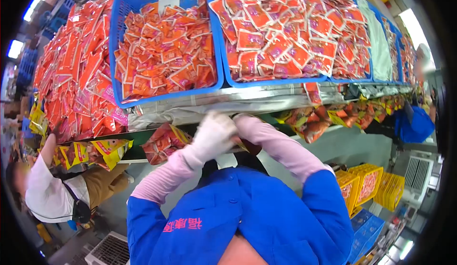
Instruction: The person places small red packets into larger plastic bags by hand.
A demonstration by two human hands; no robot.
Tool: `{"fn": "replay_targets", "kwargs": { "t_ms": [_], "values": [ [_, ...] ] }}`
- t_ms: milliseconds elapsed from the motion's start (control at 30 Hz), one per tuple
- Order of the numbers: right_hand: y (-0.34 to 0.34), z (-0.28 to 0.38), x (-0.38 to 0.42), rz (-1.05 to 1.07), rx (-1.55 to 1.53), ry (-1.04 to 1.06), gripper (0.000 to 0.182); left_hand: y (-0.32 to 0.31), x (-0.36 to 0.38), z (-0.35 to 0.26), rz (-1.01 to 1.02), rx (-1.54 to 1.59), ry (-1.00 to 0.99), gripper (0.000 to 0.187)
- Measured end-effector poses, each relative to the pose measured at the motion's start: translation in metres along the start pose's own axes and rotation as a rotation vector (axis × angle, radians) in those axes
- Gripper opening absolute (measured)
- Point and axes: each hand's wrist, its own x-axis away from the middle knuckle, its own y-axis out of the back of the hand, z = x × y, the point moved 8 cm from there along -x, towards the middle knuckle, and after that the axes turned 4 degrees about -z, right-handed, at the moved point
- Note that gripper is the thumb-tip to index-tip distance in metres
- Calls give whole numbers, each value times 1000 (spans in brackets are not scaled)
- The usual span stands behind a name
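Note:
My left hand (214,134), in a white glove, is smeared by motion above the narrow strip in front of me. The cuff of my right arm (245,122) meets it from the other side, and most of my right hand is hidden behind the left glove. Under the hands shows part of a dark red and yellow bag (250,146); I cannot tell whether a hand grips it. To the left of my left hand stands a red and yellow bag (164,143) on the green conveyor belt (137,146). More such bags (309,122) line the belt on the right.
Beyond a silver ledge (190,110), blue baskets (220,31) hold small red sachets (166,50). A large heap of red packets (76,65) lies at left. A co-worker (57,189) works at the left; another person in blue (414,122) is at right. Yellow crates (369,184) stand behind right.

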Motion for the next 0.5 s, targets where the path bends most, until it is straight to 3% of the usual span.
{"fn": "replay_targets", "kwargs": {
  "t_ms": [33,67,100,133,167,200,233,267,333,367,400,467,500],
  "values": [
    [14,-11,-3,-53,-36,-46,28,29,-8,24,-115,-25,61,13],
    [51,-6,13,-293,-9,136,23,44,-11,62,-216,-193,128,15],
    [91,-10,25,-450,6,55,18,54,-16,106,-264,-241,294,19],
    [130,-17,33,-670,44,110,21,61,-20,138,-297,-456,388,23],
    [153,-28,30,-761,93,78,23,52,-24,175,-194,-637,491,33],
    [153,-57,2,-723,160,15,27,33,-22,217,64,-769,710,44],
    [139,-85,-31,-513,54,-39,30,17,-21,236,295,-787,798,37],
    [133,-105,-46,-522,48,-45,30,12,-25,251,296,-791,786,37],
    [132,-135,-55,-620,-280,20,33,-9,-16,280,542,-868,740,25],
    [147,-136,-42,-689,-102,17,32,-6,-12,279,502,-845,731,22],
    [158,-138,-19,-808,-167,-73,28,17,-18,250,375,-824,709,20],
    [165,-142,40,-912,-478,-193,32,53,-23,211,34,-508,618,16],
    [159,-142,71,-1001,-648,-141,35,57,-25,186,-108,-137,607,13]
  ]
}}
